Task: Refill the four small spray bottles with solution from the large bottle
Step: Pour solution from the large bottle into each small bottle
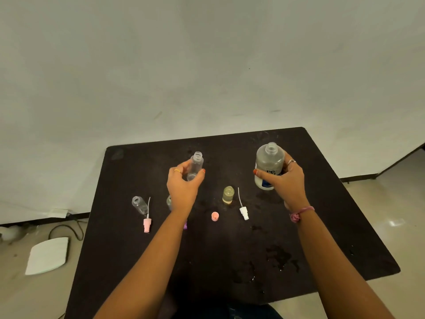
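Fingers and thumb of the left hand (182, 185) curl round an uncapped, clear small spray bottle (196, 165), held upright above the middle of the black table (138, 261); the right hand (284, 178) grips the large bottle (269, 165), open-necked and upright, at the far right. On the table a second clear bottle (139, 204) stands near the left beside a pink spray head (147, 223); a third bottle (169, 202) is mostly hidden behind the left wrist. A yellowish-filled bottle (228, 194) stands between the hands, a white spray head (243, 210) just right of it, a small pink cap (215, 216) nearer
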### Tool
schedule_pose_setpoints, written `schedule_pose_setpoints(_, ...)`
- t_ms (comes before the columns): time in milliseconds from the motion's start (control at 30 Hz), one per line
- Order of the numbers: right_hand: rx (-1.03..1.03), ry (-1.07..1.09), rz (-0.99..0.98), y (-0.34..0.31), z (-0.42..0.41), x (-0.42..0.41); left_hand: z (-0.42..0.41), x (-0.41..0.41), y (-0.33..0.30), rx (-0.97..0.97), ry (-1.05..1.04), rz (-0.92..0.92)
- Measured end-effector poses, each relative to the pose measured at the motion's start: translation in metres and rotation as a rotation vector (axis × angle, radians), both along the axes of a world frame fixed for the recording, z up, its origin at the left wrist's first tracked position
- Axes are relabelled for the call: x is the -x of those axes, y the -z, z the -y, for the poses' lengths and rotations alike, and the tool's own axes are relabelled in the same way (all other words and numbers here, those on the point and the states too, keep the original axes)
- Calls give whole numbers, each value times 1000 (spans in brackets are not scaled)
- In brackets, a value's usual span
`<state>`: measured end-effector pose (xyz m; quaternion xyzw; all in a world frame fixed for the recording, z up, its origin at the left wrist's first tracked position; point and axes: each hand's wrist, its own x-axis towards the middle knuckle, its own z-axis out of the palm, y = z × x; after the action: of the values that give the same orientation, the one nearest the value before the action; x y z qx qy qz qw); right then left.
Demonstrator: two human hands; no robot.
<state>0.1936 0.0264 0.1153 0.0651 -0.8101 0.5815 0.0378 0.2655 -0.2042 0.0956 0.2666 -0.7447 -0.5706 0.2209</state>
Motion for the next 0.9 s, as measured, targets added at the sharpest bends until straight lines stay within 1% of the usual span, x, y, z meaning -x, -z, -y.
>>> schedule_pose_setpoints(200,27,8,-29,-29,7,11,0,-3,-55,24,9,-122)
schedule_pose_setpoints(433,-9,-61,-103,-75,7,26,-18,6,-112,-72,72,-227)
schedule_pose_setpoints(733,-13,-121,-207,-147,-5,36,-54,21,-160,-57,99,-293)
schedule_pose_setpoints(900,-81,-167,-286,-184,-13,41,-69,31,-178,-52,97,-306)
